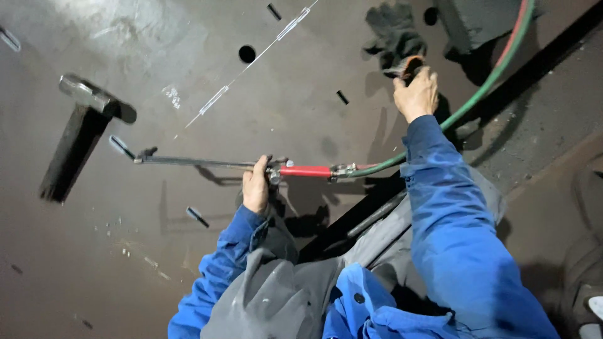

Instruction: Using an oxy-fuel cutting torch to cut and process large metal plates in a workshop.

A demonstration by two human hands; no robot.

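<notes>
Left hand (255, 188): fingers wrapped round cutting torch (251, 166), lying level over steel plate (188, 63) | right hand (416, 93): fingers closed on small dark object (411, 64) beside gloves (392, 31) | hammer (81, 129) well left

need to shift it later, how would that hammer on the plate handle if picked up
The hammer looks head-heavy: its metal head is bulky against the dark handle, so it would likely tip head-down. It lies flat on the steel plate, so rolling seems unlikely.
</notes>
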